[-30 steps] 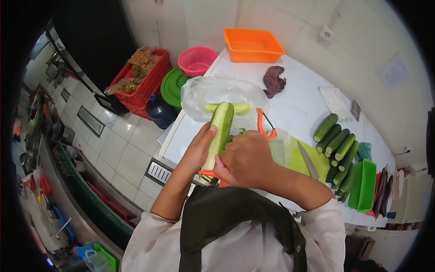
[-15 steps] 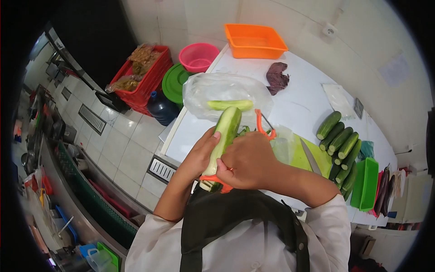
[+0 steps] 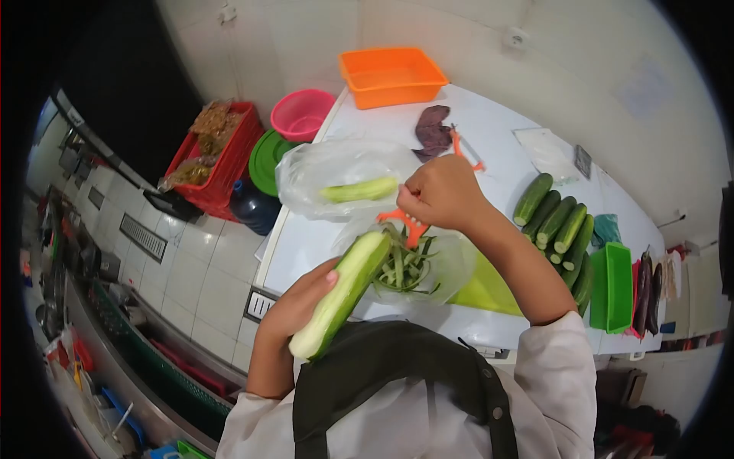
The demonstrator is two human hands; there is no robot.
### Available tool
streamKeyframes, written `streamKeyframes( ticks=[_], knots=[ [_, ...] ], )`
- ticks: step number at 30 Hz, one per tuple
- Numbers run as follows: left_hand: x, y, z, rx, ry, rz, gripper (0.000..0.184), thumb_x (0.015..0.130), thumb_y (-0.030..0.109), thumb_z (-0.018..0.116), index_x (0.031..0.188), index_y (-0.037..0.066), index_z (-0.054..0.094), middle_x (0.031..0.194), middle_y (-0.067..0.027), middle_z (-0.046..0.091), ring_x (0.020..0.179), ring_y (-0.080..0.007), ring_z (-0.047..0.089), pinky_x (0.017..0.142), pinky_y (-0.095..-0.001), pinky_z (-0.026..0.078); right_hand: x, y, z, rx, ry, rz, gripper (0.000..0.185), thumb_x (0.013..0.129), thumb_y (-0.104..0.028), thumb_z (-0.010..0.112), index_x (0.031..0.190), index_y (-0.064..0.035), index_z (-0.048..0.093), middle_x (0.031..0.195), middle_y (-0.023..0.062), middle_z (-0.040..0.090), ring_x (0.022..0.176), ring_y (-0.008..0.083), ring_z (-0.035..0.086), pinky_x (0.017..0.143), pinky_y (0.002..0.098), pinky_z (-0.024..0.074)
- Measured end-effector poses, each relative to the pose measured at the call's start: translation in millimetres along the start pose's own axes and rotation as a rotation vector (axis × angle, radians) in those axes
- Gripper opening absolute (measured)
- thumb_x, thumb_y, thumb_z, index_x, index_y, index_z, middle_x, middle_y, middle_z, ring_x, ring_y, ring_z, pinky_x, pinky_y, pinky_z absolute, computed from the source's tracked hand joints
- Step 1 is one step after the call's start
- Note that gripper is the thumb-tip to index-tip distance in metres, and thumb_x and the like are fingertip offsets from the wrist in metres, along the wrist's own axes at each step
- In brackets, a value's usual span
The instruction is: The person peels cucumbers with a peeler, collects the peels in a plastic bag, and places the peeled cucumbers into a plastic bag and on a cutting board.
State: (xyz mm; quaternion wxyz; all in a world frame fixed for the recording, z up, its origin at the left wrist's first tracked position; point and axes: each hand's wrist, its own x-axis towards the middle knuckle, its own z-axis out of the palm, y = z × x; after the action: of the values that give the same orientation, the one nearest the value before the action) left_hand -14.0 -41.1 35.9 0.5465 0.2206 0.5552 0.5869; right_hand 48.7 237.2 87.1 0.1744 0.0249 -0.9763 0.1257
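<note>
My left hand (image 3: 300, 300) is wrapped round a partly peeled cucumber (image 3: 344, 287), pale on top with a green strip of skin along its right side. In my right hand (image 3: 442, 193) is an orange peeler (image 3: 413, 226), held just past the cucumber's far end and apart from it. Its other orange end shows beyond my fist. Below the peeler, green peelings (image 3: 403, 268) lie in a clear plastic bag (image 3: 455, 268). A peeled cucumber (image 3: 359, 190) rests on another clear bag (image 3: 294, 180) behind.
Several unpeeled cucumbers (image 3: 566, 222) lie at the right beside a green basket (image 3: 613, 287); eggplants (image 3: 644, 291) are beyond it. My right forearm partly covers a yellow-green board (image 3: 489, 287). An orange tub (image 3: 394, 76) and a crumpled purple cloth (image 3: 433, 130) are at the back.
My right hand has moved the peeler from the cucumber's near end up and away past its far end. The peelings have come into fuller view; the knife is now hidden.
</note>
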Motion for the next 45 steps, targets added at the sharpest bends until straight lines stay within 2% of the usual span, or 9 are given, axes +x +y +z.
streamKeyframes(
  ticks=[3, 7, 10, 13, 25, 29, 33, 39, 45],
  knots=[
    [-9.0, -1.0, -0.6, -0.128, -0.099, 0.014, 0.054, 0.101, 0.036, 0.041, 0.139, -0.002, 0.038, 0.104, -0.0118, 0.059, 0.078, -0.0155, 0.061, 0.068, -0.0286, 0.052, -13.4, 47.9, 16.3, -0.115, -0.009, 0.172, 0.035, 0.077, -0.026, 0.055, 0.049, -0.0054, 0.059, 0.047, 0.0137, 0.051, 0.046, 0.0337, 0.051, 0.047, 0.0431, 0.0393],
    [9.7, -4.5, 1.8, -0.088, 0.036, 0.102, 0.062, 0.099, 0.044, 0.038, 0.143, 0.001, 0.032, 0.099, -0.0143, 0.06, 0.077, -0.0202, 0.062, 0.064, -0.0299, 0.053, -27.7, 52.3, 15.1, 0.399, -0.015, 0.563, 0.049, 0.084, -0.044, 0.058, 0.057, -0.0032, 0.061, 0.049, 0.0059, 0.053, 0.049, 0.0212, 0.053, 0.051, 0.0379, 0.0403],
    [35.7, -7.3, 10.8, -0.117, 0.14, 0.213, 0.059, 0.1, 0.042, 0.037, 0.144, 0.003, 0.031, 0.101, -0.0135, 0.059, 0.078, -0.0193, 0.062, 0.065, -0.0292, 0.052, -39.0, 33.5, 22.9, 1.04, 0.048, 0.402, 0.032, 0.081, -0.031, 0.073, 0.097, -0.0039, 0.067, 0.084, -0.0011, 0.061, 0.071, 0.01, 0.054, 0.067, 0.0259, 0.0449],
    [60.7, -16.6, 21.6, 0.033, 0.238, 0.357, 0.057, 0.101, 0.039, 0.037, 0.144, 0.003, 0.031, 0.105, -0.0127, 0.058, 0.08, -0.0183, 0.061, 0.067, -0.0283, 0.052, -35.6, -5.7, 35.5, 1.063, 0.162, 0.385, 0.044, 0.076, -0.016, 0.079, 0.114, -0.0034, 0.063, 0.102, 0.0004, 0.061, 0.077, 0.0076, 0.053, 0.074, 0.0218, 0.0451],
    [55.4, -24.9, 7.0, -0.068, 0.438, 0.357, 0.045, 0.099, 0.035, 0.042, 0.128, 0.002, 0.043, 0.09, -0.0128, 0.059, 0.069, -0.018, 0.061, 0.059, -0.0288, 0.05, -72.6, 25.6, 47.1, 0.604, 0.028, 0.679, 0.02, 0.073, -0.01, 0.073, 0.089, -0.0002, 0.066, 0.067, 0.0094, 0.061, 0.059, 0.016, 0.057, 0.061, 0.0296, 0.0475],
    [43.9, -24.6, -7.1, -0.314, 0.344, 0.282, 0.044, 0.096, 0.028, 0.051, 0.127, -0.002, 0.044, 0.102, -0.0164, 0.06, 0.073, -0.0218, 0.065, 0.066, -0.0316, 0.055, -87.6, 30.9, 45.3, 0.416, 0.038, 0.411, 0.023, 0.072, -0.013, 0.076, 0.087, 0.0006, 0.065, 0.067, 0.0106, 0.062, 0.059, 0.0178, 0.058, 0.062, 0.0299, 0.0483],
    [41.9, -17.8, -0.9, -0.438, 0.289, 0.211, 0.051, 0.099, 0.037, 0.041, 0.127, -0.005, 0.046, 0.108, -0.0198, 0.06, 0.077, -0.0241, 0.064, 0.07, -0.0346, 0.055, -65.3, -13.5, -10.2, 0.933, 0.037, 0.486, 0.025, 0.073, -0.018, 0.076, 0.084, 0.0011, 0.065, 0.065, 0.0112, 0.062, 0.058, 0.0222, 0.06, 0.06, 0.0318, 0.0482],
    [59.4, -18.4, 13.9, -0.346, 0.301, 0.297, 0.043, 0.101, 0.036, 0.038, 0.121, 0.0, 0.051, 0.098, -0.0119, 0.063, 0.084, -0.0168, 0.062, 0.075, -0.0298, 0.051, -50.4, -77.4, -17.4, 0.329, 0.167, -0.008, 0.03, 0.083, -0.021, 0.064, 0.057, -0.0074, 0.059, 0.055, 0.0049, 0.056, 0.051, 0.021, 0.054, 0.052, 0.0347, 0.039],
    [64.8, -19.4, 15.8, -0.282, 0.359, 0.319, 0.044, 0.102, 0.036, 0.036, 0.122, 0.0, 0.05, 0.095, -0.0112, 0.062, 0.083, -0.0165, 0.06, 0.077, -0.0294, 0.049, -47.7, -114.1, 10.3, 0.038, 0.193, -0.298, 0.031, 0.07, -0.017, 0.071, 0.051, -0.0137, 0.047, 0.05, -0.0009, 0.036, 0.046, 0.0177, 0.04, 0.047, 0.0335, 0.0278]
  ],
)
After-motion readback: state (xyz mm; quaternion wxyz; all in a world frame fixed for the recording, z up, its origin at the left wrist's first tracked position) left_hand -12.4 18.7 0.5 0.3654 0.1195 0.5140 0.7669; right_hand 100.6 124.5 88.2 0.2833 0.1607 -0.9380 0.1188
